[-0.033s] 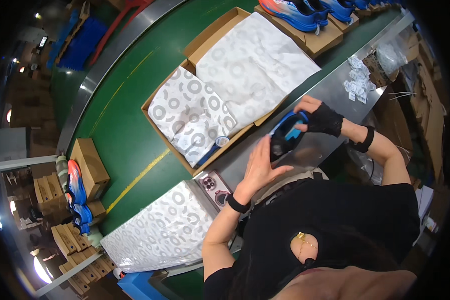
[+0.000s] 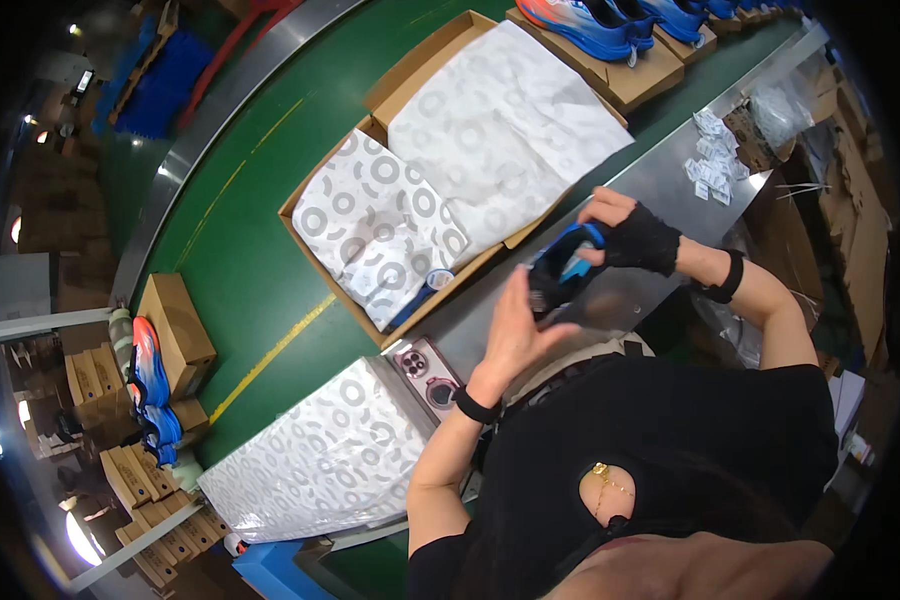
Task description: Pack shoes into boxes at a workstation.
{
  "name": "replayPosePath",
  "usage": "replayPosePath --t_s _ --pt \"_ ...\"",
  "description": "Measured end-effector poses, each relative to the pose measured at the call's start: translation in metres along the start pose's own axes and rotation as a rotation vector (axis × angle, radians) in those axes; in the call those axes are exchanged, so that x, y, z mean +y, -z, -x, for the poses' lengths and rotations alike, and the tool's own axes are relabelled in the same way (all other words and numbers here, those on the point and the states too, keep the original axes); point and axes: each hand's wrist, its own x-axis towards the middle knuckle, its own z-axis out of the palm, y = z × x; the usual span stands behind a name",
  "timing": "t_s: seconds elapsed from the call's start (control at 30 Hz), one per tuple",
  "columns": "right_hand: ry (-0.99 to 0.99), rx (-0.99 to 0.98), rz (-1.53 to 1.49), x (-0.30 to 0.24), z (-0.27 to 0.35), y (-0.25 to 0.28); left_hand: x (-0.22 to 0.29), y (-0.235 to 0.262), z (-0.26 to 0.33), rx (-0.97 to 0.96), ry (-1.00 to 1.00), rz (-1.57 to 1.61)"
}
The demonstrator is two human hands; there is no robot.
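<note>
Blue-and-black shoe (image 2: 562, 270), held in the air above the steel counter (image 2: 660, 180) between left hand (image 2: 515, 330) and gloved right hand (image 2: 635, 235), could be dropped if the loose grip slipped.

Counts on the packing line

One phone (image 2: 428, 372), one open cardboard box (image 2: 315, 262) lined with printed tissue, another tissue sheet (image 2: 320, 465) at lower left, two bare hands, one held shoe (image 2: 560, 268); small white packets (image 2: 710, 160) in a heap, uncountable.

hands (image 2: 570, 290) holding blue shoe (image 2: 562, 268), open box (image 2: 395, 220)
</note>
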Motion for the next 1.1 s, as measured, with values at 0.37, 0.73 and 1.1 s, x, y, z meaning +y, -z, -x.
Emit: replayPosePath --t_s 0.37,0.73,1.1 --pt "0.223 0.267 -0.274 -0.116 -0.075 0.037 -0.023 0.069 0.044 0.270 0.454 1.066" --pt "-0.346 -0.475 -0.594 -0.007 -0.024 -0.061 -0.073 0.132 -0.065 0.687 0.410 1.172" --pt "-0.412 0.414 -0.647 0.021 -0.069 -0.088 -0.093 0.109 -0.095 0.142 0.672 1.085"
